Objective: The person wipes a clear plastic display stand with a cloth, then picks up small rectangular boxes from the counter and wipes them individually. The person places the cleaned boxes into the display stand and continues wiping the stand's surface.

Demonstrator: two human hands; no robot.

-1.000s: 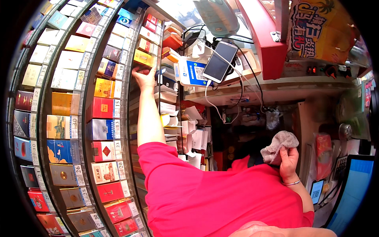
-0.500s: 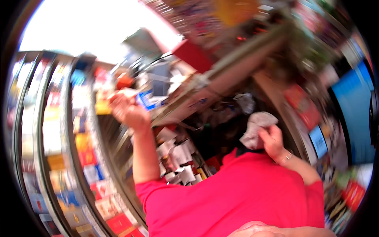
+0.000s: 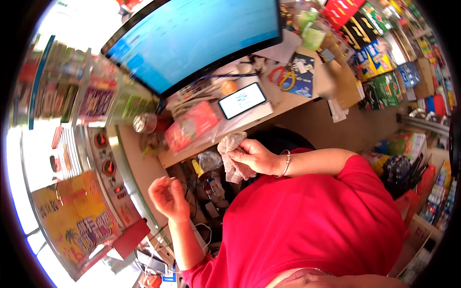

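My right hand [image 3: 257,157], with a bracelet at the wrist, grips a crumpled greyish-pink cloth [image 3: 231,156] between thumb and fingers. The cloth hangs in front of my red shirt, just off the desk's near edge. To its left, my left hand [image 3: 169,198] is raised with fingers loosely curled and the thumb apart, nothing in it. The desk [image 3: 288,103] bears a phone [image 3: 242,101] with a lit screen, a red plastic packet [image 3: 192,126], a pair of yellow-handled scissors [image 3: 288,80] and a dark blue booklet [image 3: 303,72].
A large monitor [image 3: 197,41] with a blue screen stands at the back of the desk. Cables and clutter lie under the desk by my left arm. A yellow printed box [image 3: 77,218] is at the left. Cartons [image 3: 379,91] and stocked shelves fill the right side.
My view has swung right, from the shelves to the desk and monitor. My left hand has come down and nearer the cloth. My right hand still holds the cloth.
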